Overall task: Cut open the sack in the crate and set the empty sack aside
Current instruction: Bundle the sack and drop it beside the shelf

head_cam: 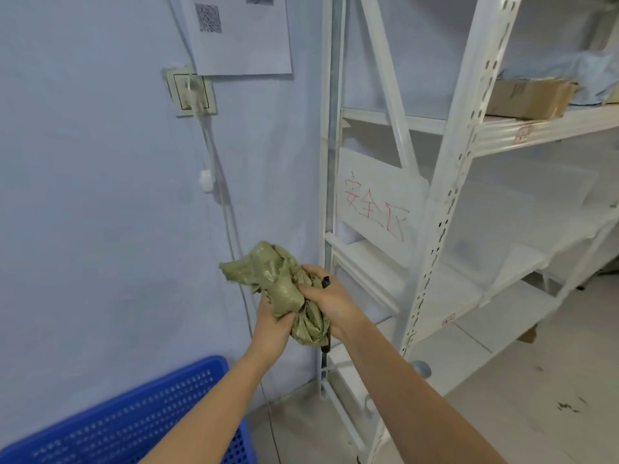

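A crumpled green woven sack (281,286) is bunched up in the air in front of me, between the wall and the shelving. My left hand (273,326) grips it from below. My right hand (330,303) clasps it from the right and also holds a thin dark tool (325,283), whose tip sticks up by the thumb and whose other end hangs below the palm. The blue perforated plastic crate (134,423) stands at the bottom left, under my left forearm. Its inside is out of view.
A white metal shelving rack (445,195) stands to the right, with a cardboard box (532,95) on an upper shelf and a white board with red writing (375,205) leaning inside. On the wall are a socket (192,92), a hanging cable and a paper sheet. Pale tiled floor lies at the lower right.
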